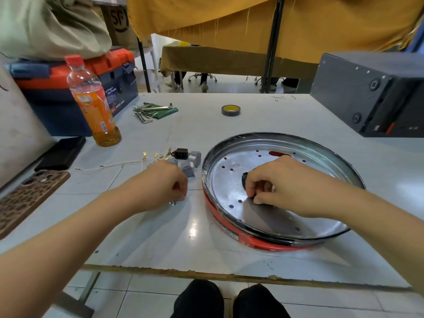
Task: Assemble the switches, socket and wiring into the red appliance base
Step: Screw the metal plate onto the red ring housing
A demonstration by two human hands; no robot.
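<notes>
The red appliance base (231,228) lies on the white table, its round metal plate (298,157) facing up. My right hand (270,182) rests on the plate, fingers closed on a small black part (244,179). My left hand (165,184) is left of the base, pinching small metal screws (172,203) against the table. Behind it lie the black socket (181,153), grey switches (195,158) and white wires (119,166) with brass terminals.
An orange drink bottle (96,104), a blue-orange toolbox (68,88), hex keys (146,112) and a tape roll (230,110) sit further back. A black box (367,92) stands at right. Two phones (29,196) lie at left. The table's chipped front edge (183,273) is close.
</notes>
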